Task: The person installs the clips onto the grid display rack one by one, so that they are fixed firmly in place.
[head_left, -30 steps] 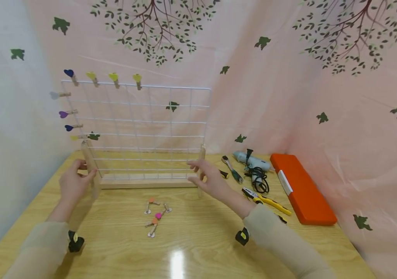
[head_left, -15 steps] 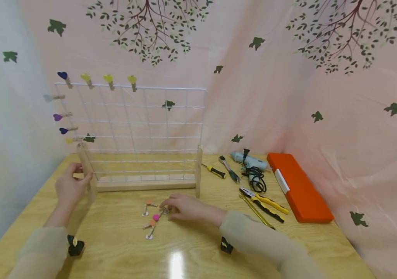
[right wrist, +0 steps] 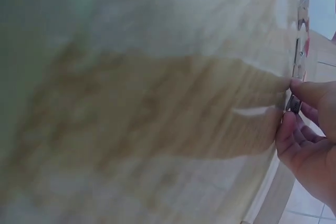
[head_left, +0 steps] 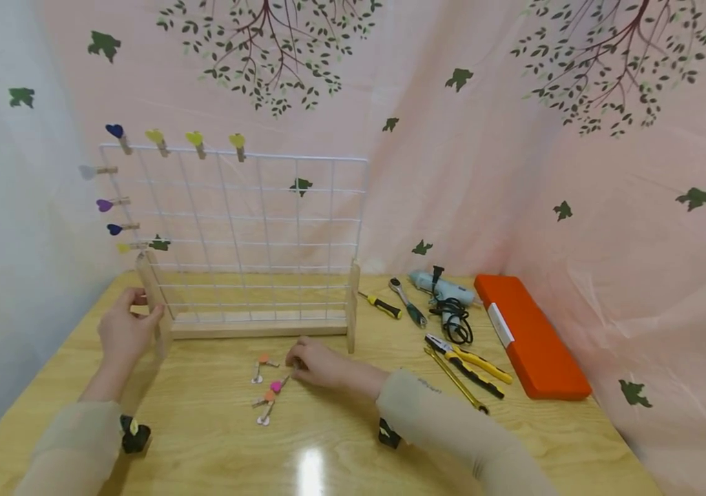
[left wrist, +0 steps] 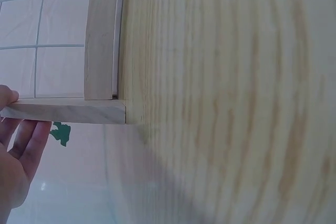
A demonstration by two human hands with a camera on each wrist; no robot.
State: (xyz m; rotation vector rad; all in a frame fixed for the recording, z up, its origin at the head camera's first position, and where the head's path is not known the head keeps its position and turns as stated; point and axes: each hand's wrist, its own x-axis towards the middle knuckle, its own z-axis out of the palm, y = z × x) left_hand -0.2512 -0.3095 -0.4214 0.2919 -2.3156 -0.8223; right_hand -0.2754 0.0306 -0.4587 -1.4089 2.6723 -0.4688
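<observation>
A white wire grid (head_left: 278,189) stands upright in a wooden frame. My left hand (head_left: 125,331) grips the frame's left wooden post (head_left: 153,289); in the left wrist view the thumb is on one side of the post (left wrist: 68,112) and the fingers on the other. Small heart clothespins line the grid's top and left edges, among them a yellow one (head_left: 237,143) and a purple one (head_left: 106,205). On the table, my right hand (head_left: 322,364) pinches a small clothespin (right wrist: 295,104), mostly covered by the fingers. Several others lie beside it, including a pink-hearted clothespin (head_left: 276,386).
To the right lie a screwdriver (head_left: 383,305), a ratchet wrench (head_left: 408,303), yellow-black pliers (head_left: 470,358), a gold wrench (head_left: 458,380) and a glue gun (head_left: 445,286) with coiled cord. An orange case (head_left: 535,337) sits beyond them.
My right hand has left the grid's right post, come down and left to the loose clothespins, and now pinches one. The left hand has stayed on the left post.
</observation>
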